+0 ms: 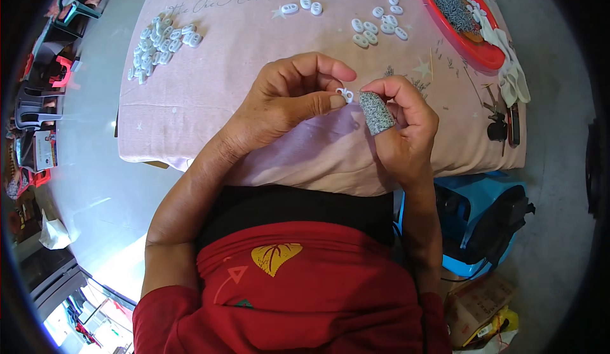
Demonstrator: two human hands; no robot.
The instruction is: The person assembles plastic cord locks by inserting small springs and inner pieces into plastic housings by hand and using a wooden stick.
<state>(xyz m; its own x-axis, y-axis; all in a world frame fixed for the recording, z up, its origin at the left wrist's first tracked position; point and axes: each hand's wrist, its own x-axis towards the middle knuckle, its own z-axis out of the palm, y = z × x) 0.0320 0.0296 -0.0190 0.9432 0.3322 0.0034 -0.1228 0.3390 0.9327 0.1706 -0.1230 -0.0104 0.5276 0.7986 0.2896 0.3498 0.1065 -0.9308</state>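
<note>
Between the thumb and fingers of my left hand (pixel 270 103) is a small white plastic piece with holes (pixel 345 95), held just above the table. My right hand (pixel 412 125) is close beside it on the right. A grey speckled finger sleeve (pixel 377 114) covers its thumb, which is pressed toward the index finger; whatever lies in that pinch is too small to make out. White oval pieces with holes lie farther off, in a pile (pixel 159 44) at the left and in a loose group (pixel 370 28) at the right.
A pink cloth (pixel 254 36) covers the table. At the far right, a red tray (pixel 488 56) holds many small screws (pixel 450 1) and white pieces. White gloves (pixel 512 79) hang over its edge, near keys (pixel 494 103). Loose screws (pixel 416 84) lie beyond my right hand.
</note>
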